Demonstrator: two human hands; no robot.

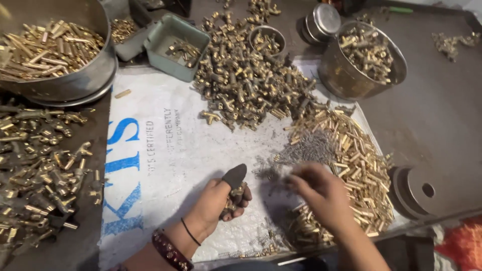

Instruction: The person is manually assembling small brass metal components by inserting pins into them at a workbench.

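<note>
Left hand (221, 198) near the front edge of the white printed sack (165, 150), fingers curled tight round a brass fitting (235, 194); thumb wears a dark cap. Right hand (321, 193) just beside it, blurred, fingertips down on the small grey springs (306, 150) mid-sack; can't tell if it has pinched anything.

Brass tube pile (351, 160) along the sack's right edge, running under the right forearm. Big heap of brass fittings (246, 83) at the back edge. Steel bowl of parts (364, 57) back right, small steel cup (267, 40) in the heap, green plastic tray (175, 45) back left, large steel basin of brass rods (50, 47) at far-left corner. Loose assembled valves (40, 165) left of the sack. Metal disc (422, 190) right.
</note>
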